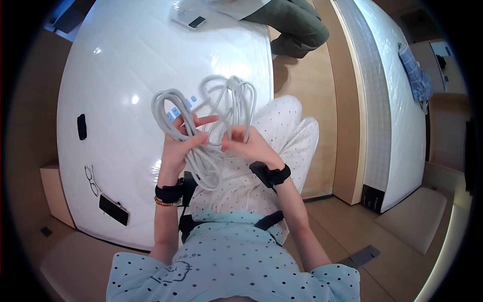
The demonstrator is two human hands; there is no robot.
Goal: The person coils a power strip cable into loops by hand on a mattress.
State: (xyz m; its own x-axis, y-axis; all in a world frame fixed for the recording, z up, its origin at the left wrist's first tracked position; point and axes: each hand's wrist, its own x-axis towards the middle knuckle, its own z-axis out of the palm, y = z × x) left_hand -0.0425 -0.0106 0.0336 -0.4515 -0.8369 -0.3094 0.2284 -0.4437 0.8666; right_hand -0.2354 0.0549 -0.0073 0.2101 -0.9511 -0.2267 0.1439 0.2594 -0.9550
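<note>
as the two hands are working over the lap, the left hand (177,147) is clasping one looped bundle of grey cable (158,109) and the right hand (250,143) is pinching its looser loops; the cable is spreading between and beyond them. a blue-marked strip (175,111) is showing just past the left hand. at right, a black label (372,198) is bearing writing too small to read.

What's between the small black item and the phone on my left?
A pair of glasses lies between the black item and the phone, in the head view.
</note>
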